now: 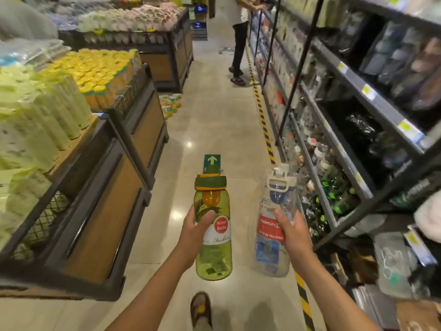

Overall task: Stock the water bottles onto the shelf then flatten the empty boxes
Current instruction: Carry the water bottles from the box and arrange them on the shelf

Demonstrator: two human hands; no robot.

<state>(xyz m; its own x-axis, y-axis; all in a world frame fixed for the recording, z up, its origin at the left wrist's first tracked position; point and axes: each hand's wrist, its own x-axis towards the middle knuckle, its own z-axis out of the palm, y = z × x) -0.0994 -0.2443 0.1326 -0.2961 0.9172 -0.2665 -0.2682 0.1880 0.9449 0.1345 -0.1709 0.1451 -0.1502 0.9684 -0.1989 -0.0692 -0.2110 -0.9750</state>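
Green bottle (pixel 213 225) in left hand (pixel 194 229), clear bottle (pixel 274 225) in right hand (pixel 294 231).

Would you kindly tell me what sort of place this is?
Most likely a shop aisle: metal shelving with price tags runs along the right, and display stands stacked with packed goods line the left.

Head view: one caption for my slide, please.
Left hand holds green bottle, right hand clear bottle, in shop aisle.
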